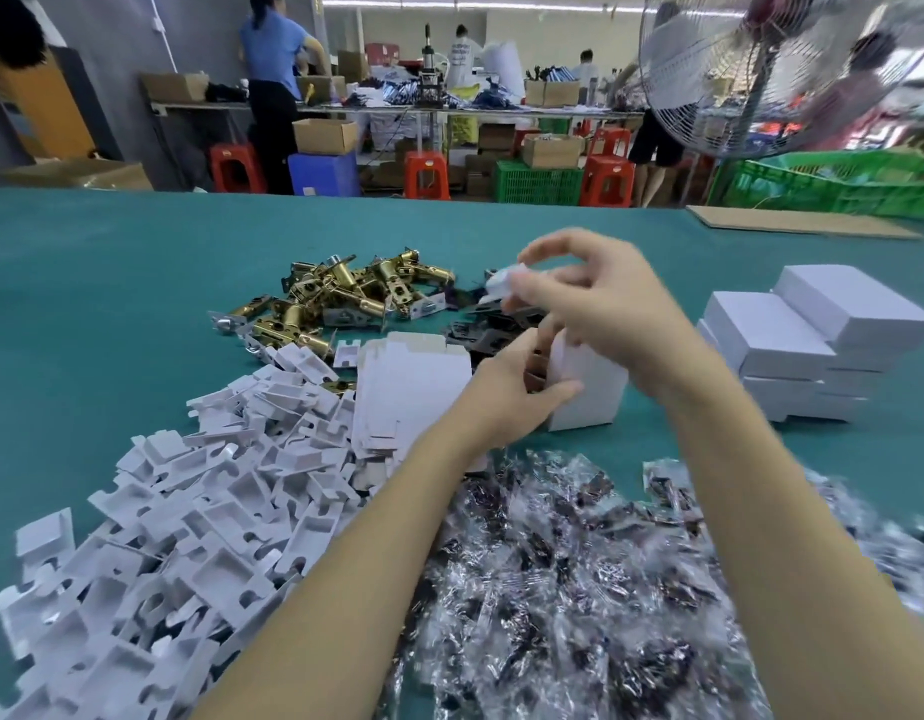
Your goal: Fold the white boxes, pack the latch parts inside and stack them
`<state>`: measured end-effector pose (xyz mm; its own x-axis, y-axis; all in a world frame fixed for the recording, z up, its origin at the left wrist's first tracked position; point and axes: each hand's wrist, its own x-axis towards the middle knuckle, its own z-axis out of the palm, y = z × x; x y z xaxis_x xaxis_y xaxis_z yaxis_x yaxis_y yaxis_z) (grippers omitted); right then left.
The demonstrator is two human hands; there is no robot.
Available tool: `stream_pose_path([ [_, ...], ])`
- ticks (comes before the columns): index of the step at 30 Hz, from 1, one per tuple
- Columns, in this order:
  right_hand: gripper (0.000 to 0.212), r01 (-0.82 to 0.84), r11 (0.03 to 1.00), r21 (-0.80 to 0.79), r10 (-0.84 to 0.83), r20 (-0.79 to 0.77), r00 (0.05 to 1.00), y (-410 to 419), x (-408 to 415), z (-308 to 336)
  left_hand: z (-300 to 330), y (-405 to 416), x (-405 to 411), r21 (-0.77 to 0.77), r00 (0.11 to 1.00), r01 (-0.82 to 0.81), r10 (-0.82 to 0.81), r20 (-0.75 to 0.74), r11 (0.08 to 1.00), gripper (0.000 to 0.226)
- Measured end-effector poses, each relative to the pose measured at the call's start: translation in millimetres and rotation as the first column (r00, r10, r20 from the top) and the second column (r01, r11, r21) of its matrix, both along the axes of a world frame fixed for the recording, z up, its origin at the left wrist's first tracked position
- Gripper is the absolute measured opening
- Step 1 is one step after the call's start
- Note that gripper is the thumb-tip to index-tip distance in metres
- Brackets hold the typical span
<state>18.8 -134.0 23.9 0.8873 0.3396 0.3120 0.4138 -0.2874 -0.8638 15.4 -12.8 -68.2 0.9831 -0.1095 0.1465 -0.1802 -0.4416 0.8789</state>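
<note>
A white box [587, 389] stands upright on the green table [111, 283], its top open. My left hand [506, 392] grips its left side with the thumb across the front. Above it, my right hand [589, 298] pinches a small white piece [501, 283], blurred, over the box opening. Brass latch parts [340, 298] lie in a pile behind. Flat white box blanks [402, 387] lie left of the box. Finished white boxes [808, 345] are stacked at the right.
A heap of white cardboard inserts [189, 511] fills the near left. Clear bags of dark small parts [579, 574] cover the near right. Dark metal plates [485, 330] lie behind the box. A cardboard sheet [797, 223] lies far right; a fan [761, 70] stands beyond.
</note>
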Motion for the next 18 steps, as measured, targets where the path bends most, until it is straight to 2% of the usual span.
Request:
stream_pose_path([
  [3, 0.014, 0.023, 0.994, 0.103, -0.023, 0.001, 1.0, -32.8, -2.5, 23.1, -1.8, 1.3, 3.3, -0.035, 0.999, 0.018, -0.019, -0.035, 0.999, 0.02],
  [7, 0.01, 0.137, 0.988, -0.066, -0.128, 0.128, 0.983, -71.8, -3.8, 37.1, -4.0, 3.0, 4.8, -0.066, 0.999, 0.037, -0.039, -0.036, 0.997, 0.022],
  [10, 0.015, 0.259, 0.941, -0.218, -0.211, 0.22, 0.952, -89.1, -0.9, 35.1, -4.8, 2.5, 7.1, -0.087, 0.999, 0.049, -0.051, -0.019, 0.995, 0.022],
  [18, 0.016, 0.398, 0.849, -0.346, -0.303, 0.298, 0.905, -68.1, 11.8, 8.1, -10.1, 4.0, 12.0, -0.121, 0.996, 0.086, -0.086, 0.0, 0.989, 0.023],
])
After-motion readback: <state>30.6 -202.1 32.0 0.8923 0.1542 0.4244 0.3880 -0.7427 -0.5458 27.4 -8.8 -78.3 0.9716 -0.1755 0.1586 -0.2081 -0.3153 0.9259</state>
